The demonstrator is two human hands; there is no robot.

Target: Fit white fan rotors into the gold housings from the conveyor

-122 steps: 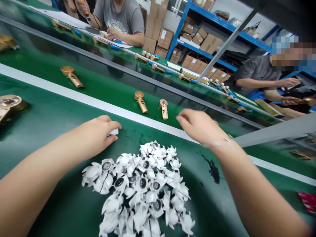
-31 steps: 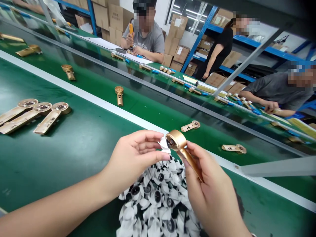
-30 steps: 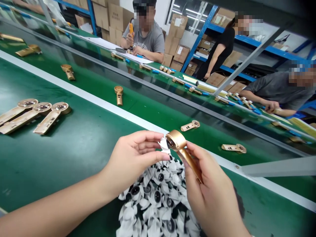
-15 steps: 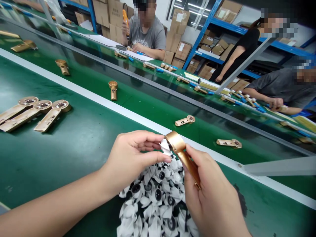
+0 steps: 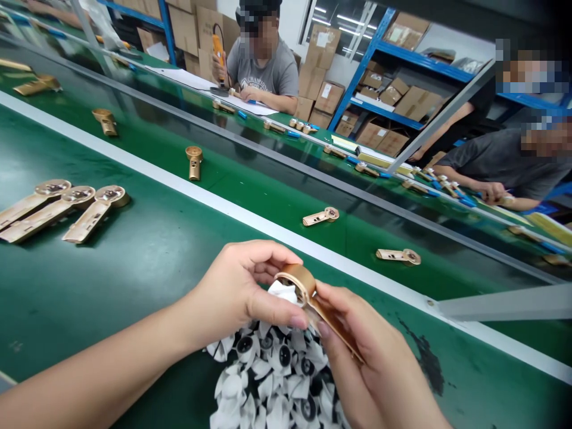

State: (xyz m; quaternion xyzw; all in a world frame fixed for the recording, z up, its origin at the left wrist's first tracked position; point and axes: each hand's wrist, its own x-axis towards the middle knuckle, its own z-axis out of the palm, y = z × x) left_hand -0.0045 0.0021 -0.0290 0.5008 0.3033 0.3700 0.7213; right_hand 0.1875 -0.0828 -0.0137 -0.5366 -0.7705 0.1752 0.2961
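My right hand (image 5: 375, 351) is wrapped round the handle of a gold handheld-fan shell (image 5: 298, 279), whose round head points up and left. The shell's open face is turned toward my left hand (image 5: 250, 286). A small white fan blade (image 5: 283, 292) sits at the opening of that ring, partly inside it. My left hand closes on the blade and the ring, its thumb below and its fingers behind the rim. Whether the blade is fully seated I cannot tell. Right under both hands lies a heap of white fan blades (image 5: 277, 375) with dark round hubs.
Several gold fan shells (image 5: 96, 211) rest on the green table at left. More gold shells (image 5: 322, 216) lie on the green belt beyond a white rail (image 5: 241, 213). A grey metal bracket (image 5: 504, 302) juts in at right. Co-workers (image 5: 268, 71) sit across the line.
Both hands have come slightly down and left. The shell has tilted, showing more of its open face, and the blade is now within the ring. Shells on the belt appear farther left.
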